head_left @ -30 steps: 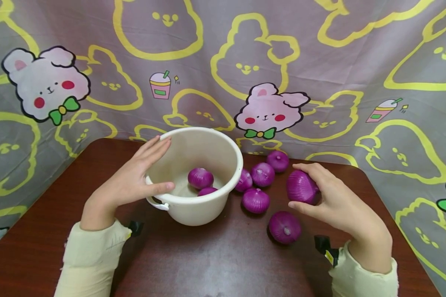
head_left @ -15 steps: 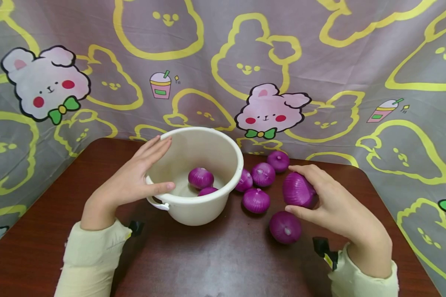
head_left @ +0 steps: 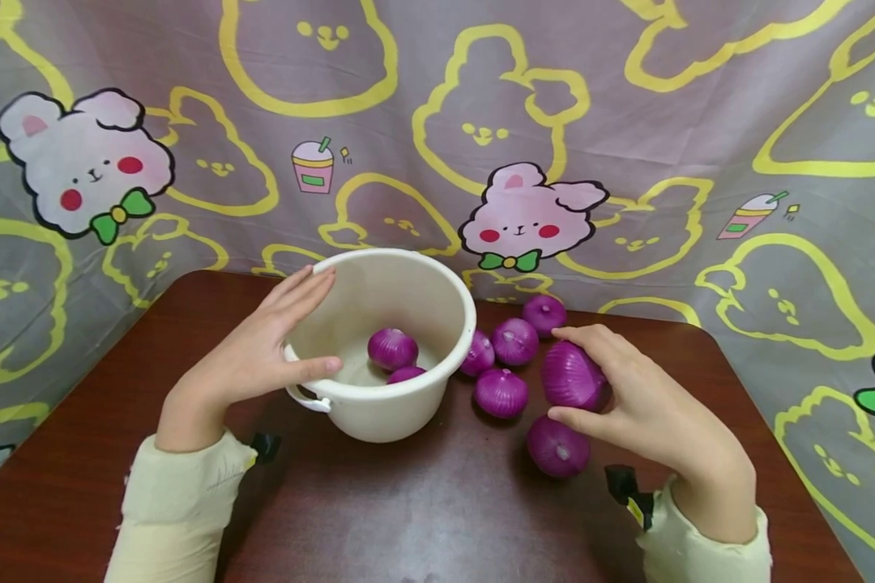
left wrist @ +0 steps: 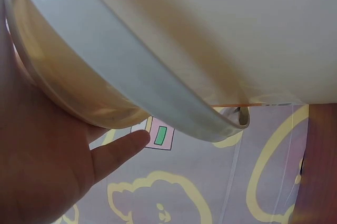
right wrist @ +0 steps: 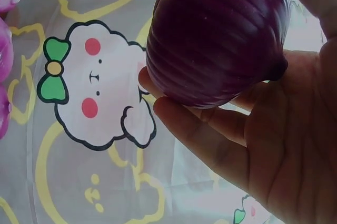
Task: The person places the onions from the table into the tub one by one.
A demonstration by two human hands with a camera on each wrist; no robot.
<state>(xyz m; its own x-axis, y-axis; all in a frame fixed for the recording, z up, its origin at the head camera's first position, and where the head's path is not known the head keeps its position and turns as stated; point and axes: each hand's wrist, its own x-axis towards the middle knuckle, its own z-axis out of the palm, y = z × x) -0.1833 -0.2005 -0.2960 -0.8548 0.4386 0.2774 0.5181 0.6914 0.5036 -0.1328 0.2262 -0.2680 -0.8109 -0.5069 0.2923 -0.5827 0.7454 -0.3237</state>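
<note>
In the head view a white bucket (head_left: 386,413) stands left of the middle, with two purple onions (head_left: 393,349) visible inside. The left hand (head_left: 251,352) rests at the bucket's left rim, its fingers fairly straight and its thumb over the opening; the left wrist view shows this hand (left wrist: 47,155) beside the rim (left wrist: 121,66). Between fingers and thumb the right hand (head_left: 649,397) grips an onion (head_left: 572,376), right of the bucket. The right wrist view shows the held onion (right wrist: 216,34) against the curved fingers of the hand (right wrist: 263,140).
Several loose onions lie on the brown table (head_left: 408,518) between the bucket and the right hand; one (head_left: 557,446) is just below the held onion, another (head_left: 544,314) farther back. A patterned cloth (head_left: 379,121) hangs behind the table.
The right hand has moved left toward the bucket with its onion, which now hangs closer to the loose ones. The left hand and the bucket have stayed in place.
</note>
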